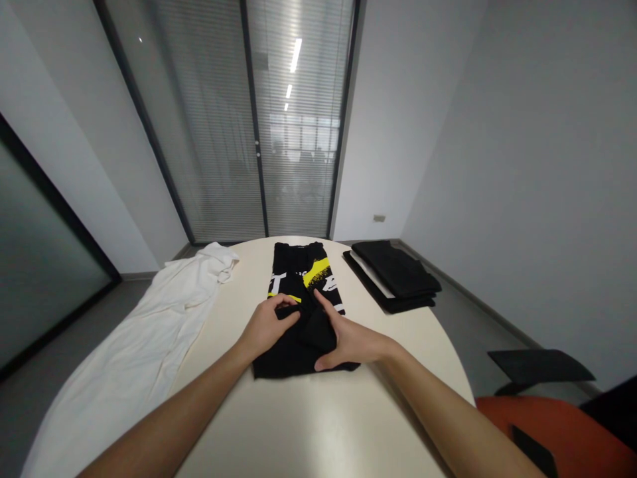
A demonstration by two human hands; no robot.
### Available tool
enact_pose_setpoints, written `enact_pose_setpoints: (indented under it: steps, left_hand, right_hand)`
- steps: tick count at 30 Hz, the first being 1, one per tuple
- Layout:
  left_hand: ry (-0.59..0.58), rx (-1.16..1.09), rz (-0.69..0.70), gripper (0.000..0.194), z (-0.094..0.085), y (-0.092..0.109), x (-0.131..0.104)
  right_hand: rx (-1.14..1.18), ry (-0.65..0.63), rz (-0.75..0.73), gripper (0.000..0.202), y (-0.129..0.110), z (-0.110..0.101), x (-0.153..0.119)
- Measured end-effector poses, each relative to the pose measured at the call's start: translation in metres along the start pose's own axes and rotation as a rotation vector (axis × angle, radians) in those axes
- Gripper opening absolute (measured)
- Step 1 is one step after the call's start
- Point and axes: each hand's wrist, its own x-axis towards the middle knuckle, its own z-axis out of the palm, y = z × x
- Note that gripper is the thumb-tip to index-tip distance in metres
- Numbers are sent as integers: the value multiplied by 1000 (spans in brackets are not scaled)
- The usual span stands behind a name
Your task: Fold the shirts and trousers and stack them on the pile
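A black T-shirt with white and yellow print lies partly folded into a narrow strip on the table, directly before me. My left hand has its thumb and fingers closed on the shirt's fabric, near the middle of the strip. On the right side, my right hand grips a raised fold of the same cloth, thumb toward me and forefinger toward the far side. That fold bunches up between my two hands. Some fingertips of both hands are hidden by fabric.
A white cloth garment is spread along the left of the pale round-ended table and hangs over its edge. Folded dark clothes are stacked at the right. An orange chair stands at lower right. Glass panels with blinds rise behind.
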Motion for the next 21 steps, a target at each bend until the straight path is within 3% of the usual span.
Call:
enact_pose_setpoints:
  steps: [4,8,13,21]
  left_hand:
    - [-2,15,1,18,0,-5,1]
    - [-7,46,-13,20,0,-12,2]
    - [-28,14,-24,23,-1,-17,6]
    - [-65,-68,-34,28,-4,-14,9]
  right_hand:
    - [-61,44,-1,131,-1,3,-2]
    - [-29,79,23,109,3,-8,-5]
    - [290,160,125,93,13,-17,4]
    - [716,273,172,61,10,-9,15]
